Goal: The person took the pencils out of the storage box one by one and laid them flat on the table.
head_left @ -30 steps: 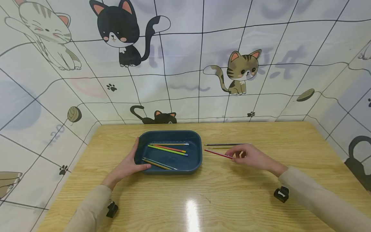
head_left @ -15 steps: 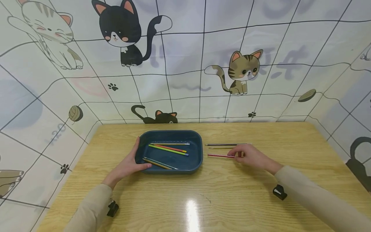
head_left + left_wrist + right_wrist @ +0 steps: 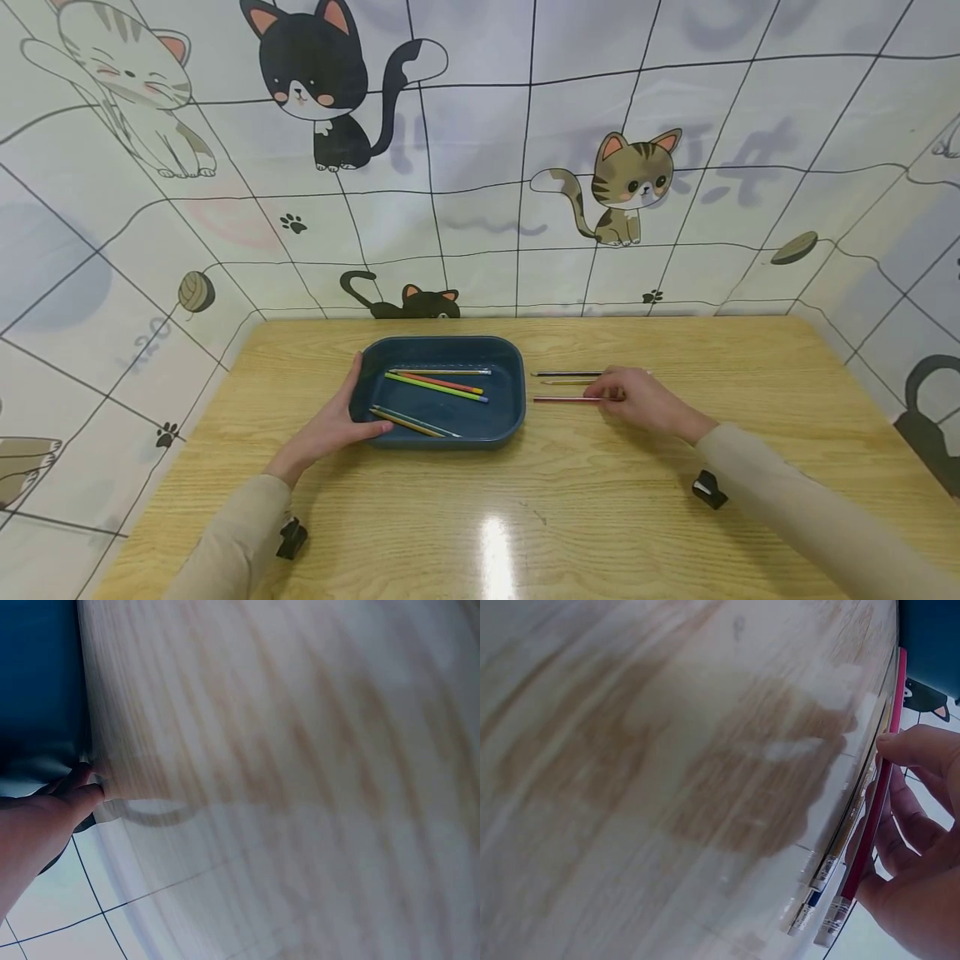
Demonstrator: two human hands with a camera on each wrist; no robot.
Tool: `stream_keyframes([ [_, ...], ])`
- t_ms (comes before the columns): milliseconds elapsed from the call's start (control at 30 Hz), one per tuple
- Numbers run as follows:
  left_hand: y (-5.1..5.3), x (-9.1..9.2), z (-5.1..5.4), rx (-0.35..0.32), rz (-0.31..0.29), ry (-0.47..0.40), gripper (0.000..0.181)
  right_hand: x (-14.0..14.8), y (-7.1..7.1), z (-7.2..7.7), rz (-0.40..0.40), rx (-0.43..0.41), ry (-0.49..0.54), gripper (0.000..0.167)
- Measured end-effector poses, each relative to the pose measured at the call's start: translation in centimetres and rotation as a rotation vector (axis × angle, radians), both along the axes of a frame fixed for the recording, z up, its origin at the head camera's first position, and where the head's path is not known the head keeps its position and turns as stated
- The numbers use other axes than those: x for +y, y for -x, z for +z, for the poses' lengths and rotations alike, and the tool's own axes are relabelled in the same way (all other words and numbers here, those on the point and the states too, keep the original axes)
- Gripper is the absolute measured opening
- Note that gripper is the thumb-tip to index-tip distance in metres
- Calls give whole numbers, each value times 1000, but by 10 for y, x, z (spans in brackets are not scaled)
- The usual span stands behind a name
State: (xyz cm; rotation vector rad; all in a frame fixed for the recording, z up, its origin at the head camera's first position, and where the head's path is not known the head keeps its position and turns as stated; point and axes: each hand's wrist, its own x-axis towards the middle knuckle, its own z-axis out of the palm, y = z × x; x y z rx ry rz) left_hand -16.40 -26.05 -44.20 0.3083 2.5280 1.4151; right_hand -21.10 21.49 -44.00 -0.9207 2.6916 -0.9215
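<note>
Head view: left hand [image 3: 332, 429] grips the blue tray [image 3: 442, 444] at its left end, thumb spread; right hand [image 3: 643, 404] pinches the red pencil [image 3: 562, 400], just outside the tray's right edge, beside two pencils [image 3: 562, 373]. Wood-grain tabletop [image 3: 600, 500] runs wide nearside; cat-printed sheeting [image 3: 480, 167] borders it.

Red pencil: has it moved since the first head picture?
Yes. Against the black pencil in the head view, the red pencil has swung: its left end now sits lower in the picture, and it lies nearly parallel instead of slanting.
</note>
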Motion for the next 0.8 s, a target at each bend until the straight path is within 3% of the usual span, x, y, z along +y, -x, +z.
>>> stream_keyframes([
  [400,0,1,3,-3,1,3,119,3,4,-10,-48,-26,96,22],
  [800,-1,1,4,-7,0,-12,118,5,8,-15,-40,-6,92,19],
])
